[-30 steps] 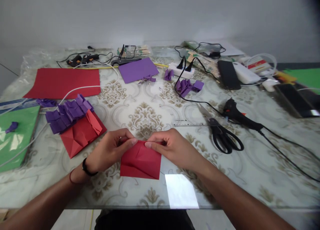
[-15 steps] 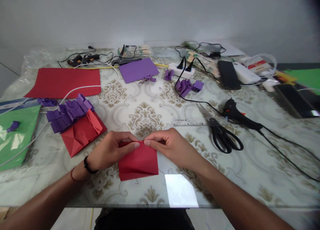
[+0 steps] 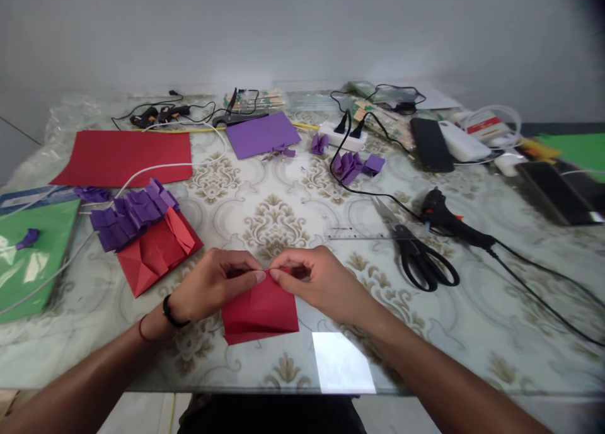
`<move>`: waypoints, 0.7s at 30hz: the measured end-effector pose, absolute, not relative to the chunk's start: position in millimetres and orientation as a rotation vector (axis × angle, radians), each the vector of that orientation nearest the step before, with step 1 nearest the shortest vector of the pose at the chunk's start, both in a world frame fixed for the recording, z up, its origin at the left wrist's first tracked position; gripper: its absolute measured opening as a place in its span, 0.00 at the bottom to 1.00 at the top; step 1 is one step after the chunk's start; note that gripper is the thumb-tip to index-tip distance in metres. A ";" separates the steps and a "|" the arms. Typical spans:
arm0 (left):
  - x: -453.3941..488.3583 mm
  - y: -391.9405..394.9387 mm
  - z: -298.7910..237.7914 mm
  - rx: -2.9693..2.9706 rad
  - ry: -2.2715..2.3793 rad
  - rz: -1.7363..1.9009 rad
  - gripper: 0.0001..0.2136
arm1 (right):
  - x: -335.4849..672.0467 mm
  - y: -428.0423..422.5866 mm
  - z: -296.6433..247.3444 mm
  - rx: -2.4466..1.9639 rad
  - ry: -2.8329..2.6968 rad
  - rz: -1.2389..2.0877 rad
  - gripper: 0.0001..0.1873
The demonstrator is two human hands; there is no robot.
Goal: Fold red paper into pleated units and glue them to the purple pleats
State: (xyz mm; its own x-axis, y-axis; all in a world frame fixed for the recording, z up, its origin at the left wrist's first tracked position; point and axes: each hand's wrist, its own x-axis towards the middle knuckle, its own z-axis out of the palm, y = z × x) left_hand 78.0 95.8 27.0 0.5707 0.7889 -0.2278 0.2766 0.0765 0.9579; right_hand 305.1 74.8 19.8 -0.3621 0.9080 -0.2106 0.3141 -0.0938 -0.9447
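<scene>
A folded piece of red paper (image 3: 261, 311) lies near the table's front edge, its lower side slightly raised in layers. My left hand (image 3: 215, 286) pinches its far edge between thumb and fingers. Close beside it, my right hand (image 3: 319, 279) pinches the same edge, the two thumbs almost touching. Both hands partly cover the paper's upper corners. To the left sits another folded red paper piece (image 3: 158, 254), with a row of pleated purple paper pieces (image 3: 135, 213) along its far side.
Scissors (image 3: 425, 261), a clear ruler (image 3: 350, 234) and a black glue gun (image 3: 456, 223) lie right. Red sheets (image 3: 127, 157) and a purple sheet (image 3: 262, 135) are farther back. A power strip (image 3: 343, 136) and phones (image 3: 431, 144) stand behind. A white cable (image 3: 155, 165) crosses the left.
Both hands keep their pinch on the red paper's far edge. The right fingers have shifted slightly and bent more; the view has moved a little.
</scene>
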 end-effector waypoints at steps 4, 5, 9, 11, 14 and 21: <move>79.7 93.7 22.7 1.512 0.967 0.489 0.10 | 300.3 72.3 18.3 -1.307 -1.656 1.466 0.06; 79.7 93.7 21.9 1.535 0.966 0.490 0.09 | 299.7 71.8 18.0 -1.297 -1.661 1.460 0.05; 77.7 95.2 23.8 1.608 0.956 0.436 0.06 | 299.5 69.9 17.7 -1.293 -1.675 1.427 0.05; 75.6 96.5 27.2 1.667 0.960 0.389 0.05 | 300.4 69.5 18.4 -1.298 -1.680 1.405 0.05; 71.1 99.2 31.9 1.812 0.949 0.362 0.04 | 302.8 70.3 20.3 -1.287 -1.693 1.401 0.04; 60.1 107.3 34.2 1.937 0.890 0.393 0.06 | 313.4 75.8 24.7 -1.298 -1.672 1.363 0.05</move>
State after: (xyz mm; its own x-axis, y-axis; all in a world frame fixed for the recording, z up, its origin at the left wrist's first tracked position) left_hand 60.1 107.3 34.2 0.6850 0.7234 -0.0864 0.4234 -0.2988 0.8552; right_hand 313.4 75.8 24.7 -0.3305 0.9364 -0.1178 0.3040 -0.0126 -0.9526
